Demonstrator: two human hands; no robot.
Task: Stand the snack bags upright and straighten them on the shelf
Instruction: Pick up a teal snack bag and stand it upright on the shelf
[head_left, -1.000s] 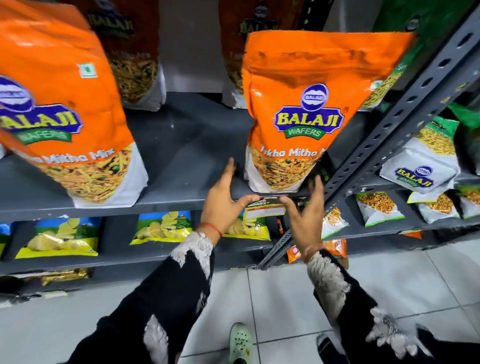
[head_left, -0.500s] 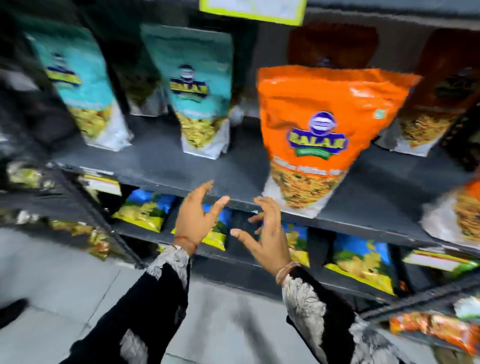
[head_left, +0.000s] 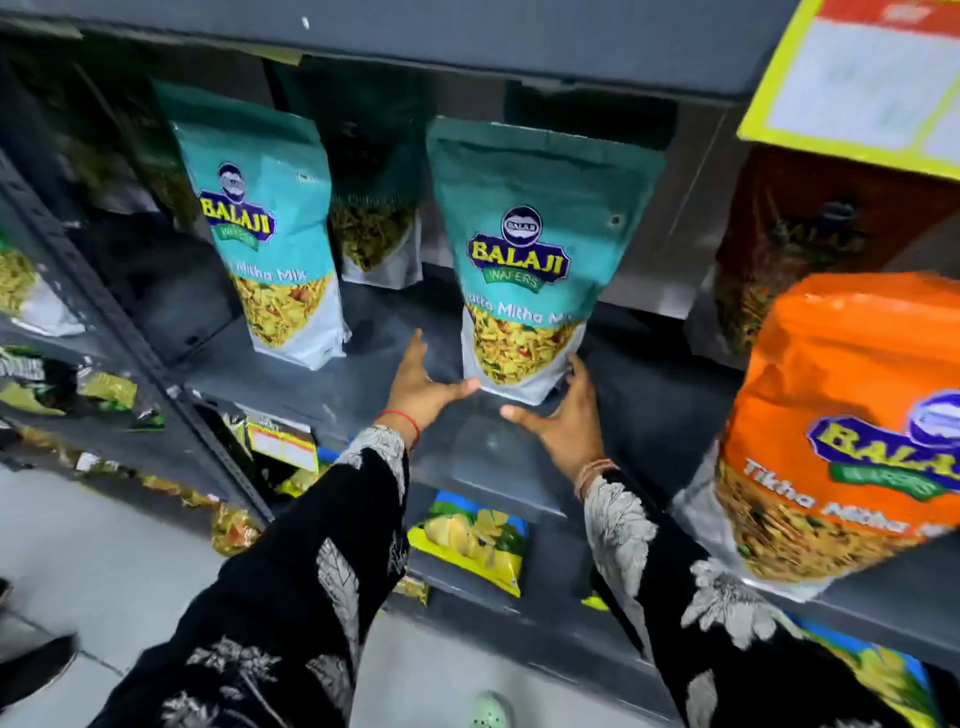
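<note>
Head cam | view swung from orange bag to teal bag (head_left: 524, 270) | L hand (head_left: 421, 387) + R hand (head_left: 563, 421) fingers spread, flanking base, no grip

A teal snack bag (head_left: 524, 260) is standing upright on the grey shelf (head_left: 322, 387), leaning slightly back. Another teal bag (head_left: 265, 223) is standing at its nine o'clock, and an orange bag (head_left: 852, 426) at four o'clock.

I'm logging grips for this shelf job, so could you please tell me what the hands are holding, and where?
Both hands, left hand and right hand, cup the bottom corners of the upright teal plastic snack bag; a firm grip cannot be confirmed.
</note>
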